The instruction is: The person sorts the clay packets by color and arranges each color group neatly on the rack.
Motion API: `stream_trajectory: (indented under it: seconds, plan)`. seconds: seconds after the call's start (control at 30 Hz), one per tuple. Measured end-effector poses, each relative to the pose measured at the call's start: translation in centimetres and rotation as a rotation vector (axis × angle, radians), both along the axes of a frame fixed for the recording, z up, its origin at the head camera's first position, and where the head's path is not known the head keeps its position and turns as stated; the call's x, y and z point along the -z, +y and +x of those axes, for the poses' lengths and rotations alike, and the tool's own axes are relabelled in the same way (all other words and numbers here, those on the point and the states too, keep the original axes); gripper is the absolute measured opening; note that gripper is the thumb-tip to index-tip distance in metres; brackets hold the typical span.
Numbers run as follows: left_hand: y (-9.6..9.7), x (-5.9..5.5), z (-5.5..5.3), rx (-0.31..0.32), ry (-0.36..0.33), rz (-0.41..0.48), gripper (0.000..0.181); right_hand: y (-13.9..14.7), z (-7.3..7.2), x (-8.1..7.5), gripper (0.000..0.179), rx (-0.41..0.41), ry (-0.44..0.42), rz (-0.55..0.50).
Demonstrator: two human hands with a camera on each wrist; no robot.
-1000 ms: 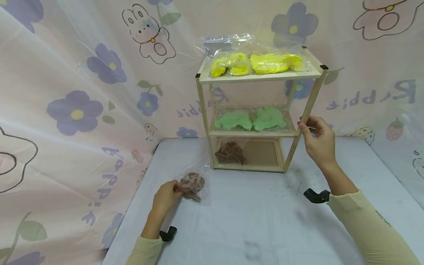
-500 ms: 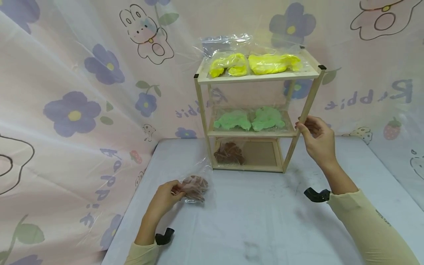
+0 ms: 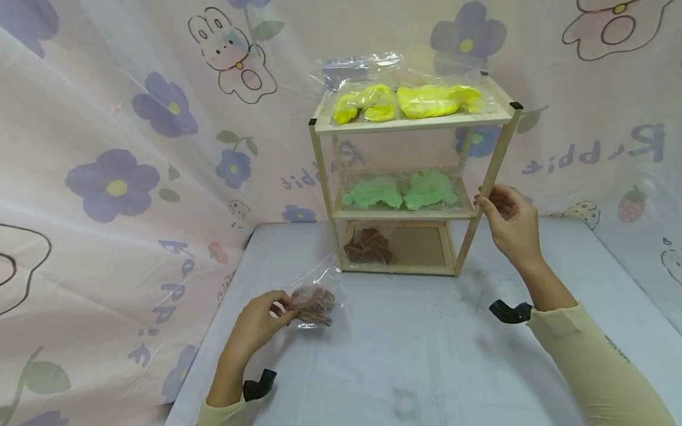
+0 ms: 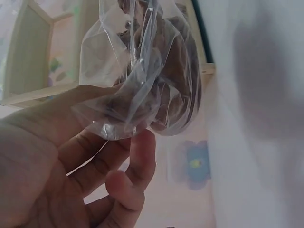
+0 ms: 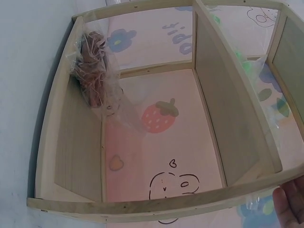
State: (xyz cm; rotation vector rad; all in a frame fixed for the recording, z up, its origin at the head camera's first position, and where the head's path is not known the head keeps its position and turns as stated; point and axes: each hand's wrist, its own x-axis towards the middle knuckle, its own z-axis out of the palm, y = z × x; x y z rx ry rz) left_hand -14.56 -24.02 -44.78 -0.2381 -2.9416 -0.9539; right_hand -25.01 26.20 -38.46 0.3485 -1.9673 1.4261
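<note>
My left hand (image 3: 254,325) pinches the near-left edge of a clear plastic bag (image 3: 314,306) with a brown, clay-like lump inside. In the left wrist view the thumb and fingertips grip the crinkled bag (image 4: 164,97) with the brown mass behind the film. On the right, my right hand (image 3: 515,228) holds the front right post of a small three-level wooden shelf (image 3: 405,216) at middle-board height. Only a few fingertips (image 5: 284,204) of it show in the right wrist view. A similar bag of brown material (image 3: 369,246) lies on the left of the bottom level.
Two bagged green lumps (image 3: 373,192) lie on the middle board. Bagged yellow pieces (image 3: 439,102) lie on top. White cloth covers the table (image 3: 394,349), and a printed curtain (image 3: 122,236) hangs behind and at the left.
My left hand has shifted slightly toward me, its wrist turning, and the brown bag has moved a little right and nearer. My right hand keeps its place on the post.
</note>
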Motion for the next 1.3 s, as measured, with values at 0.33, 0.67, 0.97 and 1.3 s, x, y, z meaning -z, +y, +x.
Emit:
stream_trajectory:
  seconds: [0.33,0.67,0.97,1.3]
  plan:
    - [1.0,-1.9,1.2,0.021,0.001,-0.051,0.015,0.0,-0.1,0.1,0.027,-0.008,0.017,0.002]
    - [2.7,-2.5,2.2,0.088,0.009,-0.067,0.017,0.0,-0.2,0.2,0.028,-0.014,0.008,-0.003]
    - [5.0,-1.8,1.5,0.174,0.103,-0.02,0.016,0.1,-0.3,0.2,0.028,-0.016,0.01,-0.013]
    - [8.0,-1.0,-0.4,0.266,0.111,0.122,0.012,0.0,-0.2,0.1,0.028,-0.014,0.001,-0.022]
